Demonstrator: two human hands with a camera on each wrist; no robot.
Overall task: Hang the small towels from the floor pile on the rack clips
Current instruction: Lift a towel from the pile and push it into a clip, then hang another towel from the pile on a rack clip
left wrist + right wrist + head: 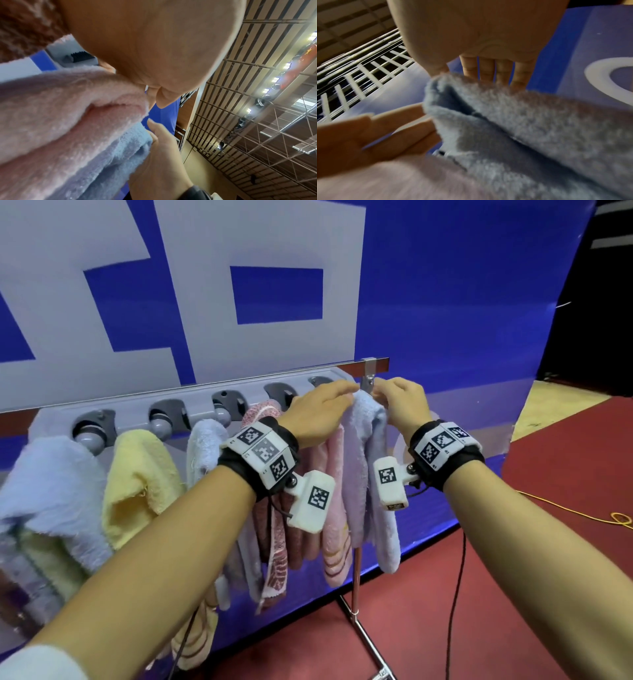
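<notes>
Pinching light blue towel (pixel 368 446) (top edge), left hand (pixel 320 414), right hand (pixel 400 402), under rack (pixel 191 409).

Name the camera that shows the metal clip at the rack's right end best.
The head view: the metal clip hangs from the rail between both hands, above the blue towel. Neither wrist view shows it; they show towel and fingers.

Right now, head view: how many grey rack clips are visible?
5, left to right on the rack: clip one, two, three, four, five above the left hand. More may be hidden.
</notes>
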